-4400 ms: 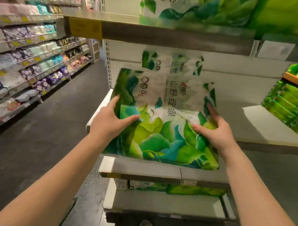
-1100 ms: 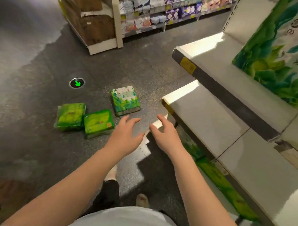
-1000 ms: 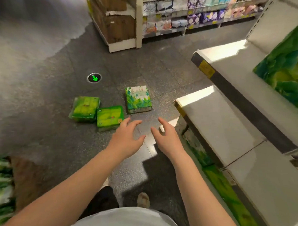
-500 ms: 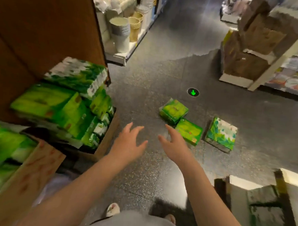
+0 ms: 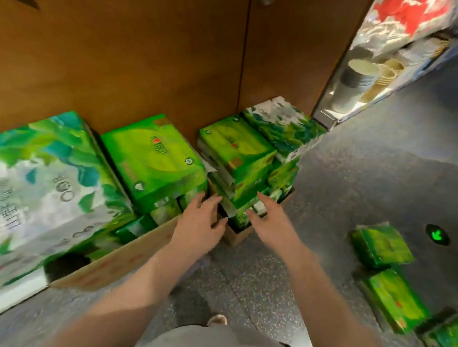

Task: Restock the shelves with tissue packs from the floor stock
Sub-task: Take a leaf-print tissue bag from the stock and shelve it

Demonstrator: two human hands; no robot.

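Green tissue packs are stacked in open cardboard boxes on the floor against a brown wall. A bright green pack (image 5: pixel 155 159) tops the left box (image 5: pixel 119 260). Another green pack (image 5: pixel 237 147) tops the stack in the right box (image 5: pixel 237 232), with a white-and-green pack (image 5: pixel 282 123) behind it. A large white-and-green pack (image 5: pixel 38 191) lies at far left. My left hand (image 5: pixel 199 224) and my right hand (image 5: pixel 270 219) reach out open, fingers spread, just in front of the two boxes, holding nothing.
Loose green packs lie on the dark speckled floor at right, one (image 5: pixel 382 245) nearer the wall, one (image 5: pixel 395 298) closer to me, a third (image 5: pixel 449 340) at the corner. A green arrow marker (image 5: pixel 436 235) is set in the floor. A shelf with paper cups (image 5: pixel 358 74) stands at upper right.
I have turned from the shelf, left the large pack there, and swung left to the floor boxes. Both empty hands have moved forward toward the stacked packs.
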